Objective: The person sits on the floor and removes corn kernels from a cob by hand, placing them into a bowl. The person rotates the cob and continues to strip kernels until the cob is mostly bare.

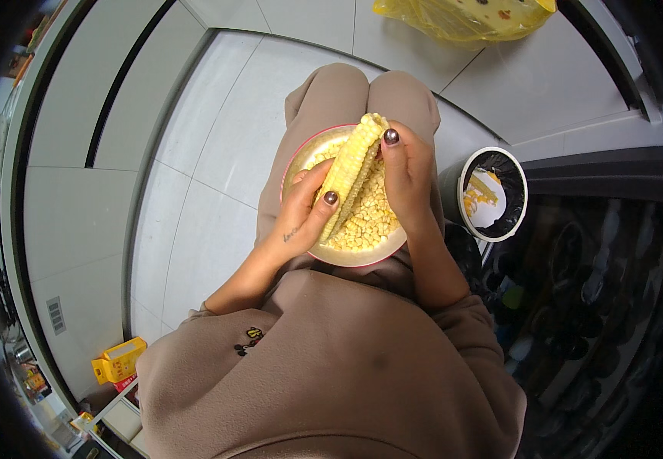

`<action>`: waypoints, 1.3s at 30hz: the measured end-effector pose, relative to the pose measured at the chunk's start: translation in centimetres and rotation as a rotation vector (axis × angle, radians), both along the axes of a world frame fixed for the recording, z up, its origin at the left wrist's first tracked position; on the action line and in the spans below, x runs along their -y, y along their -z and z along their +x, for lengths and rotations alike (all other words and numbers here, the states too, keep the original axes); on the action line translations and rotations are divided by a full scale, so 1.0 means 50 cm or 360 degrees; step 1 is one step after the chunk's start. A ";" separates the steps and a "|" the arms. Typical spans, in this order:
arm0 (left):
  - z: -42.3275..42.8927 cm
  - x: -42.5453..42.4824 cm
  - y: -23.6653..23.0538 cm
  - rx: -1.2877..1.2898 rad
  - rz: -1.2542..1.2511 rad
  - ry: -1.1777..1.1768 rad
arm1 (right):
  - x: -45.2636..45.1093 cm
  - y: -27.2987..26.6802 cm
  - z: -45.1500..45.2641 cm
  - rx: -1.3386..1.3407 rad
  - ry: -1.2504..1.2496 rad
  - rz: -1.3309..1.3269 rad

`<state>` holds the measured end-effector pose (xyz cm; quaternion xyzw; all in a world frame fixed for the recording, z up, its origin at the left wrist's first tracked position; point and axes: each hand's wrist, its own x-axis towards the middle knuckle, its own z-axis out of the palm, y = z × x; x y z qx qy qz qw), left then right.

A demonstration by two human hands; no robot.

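Note:
An ear of corn (350, 166) slants over a bowl with a red rim (362, 265) that rests on my lap. Pale yellow kernels show along the ear's upper left side, while a strip on its right side is stripped of them. My left hand (304, 215) grips the lower part, thumb laid across it. Around the top end is my right hand (409, 166), its thumb against the ear's edge and its other fingers mostly hidden. Loose corn kernels (369, 221) fill much of the bowl beneath.
Right of my knees stands a white bin (525, 192) lined with a black bag, holding a bare corncob (483, 189) and scraps. A yellow plastic bag (469, 23) is at the top. Grey cabinets (85, 218) line the left, with a yellow package (119, 360) at lower left.

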<state>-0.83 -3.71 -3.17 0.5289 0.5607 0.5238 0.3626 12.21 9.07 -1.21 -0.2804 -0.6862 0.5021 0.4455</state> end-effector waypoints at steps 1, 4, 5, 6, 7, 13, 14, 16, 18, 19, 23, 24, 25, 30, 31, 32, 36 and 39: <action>-0.004 0.002 0.000 -0.0134 0.0005 -0.0013 | 0.001 -0.002 -0.001 0.0010 0.0007 -0.0030; -0.005 0.002 -0.001 -0.0152 0.0018 -0.0018 | 0.005 -0.007 -0.007 -0.0002 0.0006 -0.0072; -0.003 0.002 -0.001 -0.0089 0.0013 -0.0013 | 0.005 -0.008 -0.008 -0.0011 0.0023 -0.0037; 0.000 0.003 -0.002 0.0053 0.0004 0.0005 | 0.005 -0.010 -0.008 -0.0024 0.0031 -0.0022; 0.003 0.006 -0.003 0.0199 -0.0014 0.0025 | 0.005 -0.011 -0.008 0.0025 0.0040 0.0037; -0.014 0.013 0.009 0.0767 -0.0185 0.0161 | -0.003 -0.008 -0.003 -0.0024 -0.0079 0.0095; -0.020 0.017 0.011 0.0911 -0.0234 0.0200 | -0.002 -0.007 -0.003 -0.0070 -0.0086 0.0074; -0.027 0.023 0.018 0.1092 -0.0247 0.0285 | 0.000 -0.008 -0.003 -0.0139 -0.0131 -0.0066; -0.029 0.026 0.024 0.1260 -0.0267 0.0338 | 0.008 -0.013 -0.001 -0.0217 -0.0232 -0.0309; -0.028 0.025 0.026 0.1346 -0.0259 0.0380 | 0.011 -0.016 -0.001 -0.0257 -0.0249 -0.0433; -0.026 0.023 0.028 0.1045 -0.0234 0.0346 | 0.024 -0.030 -0.010 -0.0386 -0.0274 -0.0772; -0.024 0.023 0.027 0.0980 -0.0229 0.0329 | 0.027 -0.032 -0.013 -0.0383 -0.0254 -0.0815; -0.024 0.023 0.026 0.0926 -0.0223 0.0317 | 0.030 -0.033 -0.016 -0.0400 -0.0273 -0.0801; -0.021 0.021 0.020 0.0926 -0.0205 0.0307 | 0.035 -0.027 -0.020 -0.0518 -0.0367 -0.0830; -0.021 0.020 0.018 0.0947 -0.0214 0.0313 | 0.034 -0.025 -0.019 -0.0467 -0.0361 -0.0781; -0.020 0.019 0.016 0.0968 -0.0223 0.0319 | 0.033 -0.024 -0.019 -0.0441 -0.0352 -0.0745; -0.016 0.015 0.008 0.1005 -0.0224 0.0296 | 0.029 -0.026 -0.015 -0.0337 -0.0336 -0.0691; -0.018 0.011 0.002 0.1124 -0.0235 0.0367 | 0.027 -0.034 -0.008 -0.0346 -0.0387 -0.0633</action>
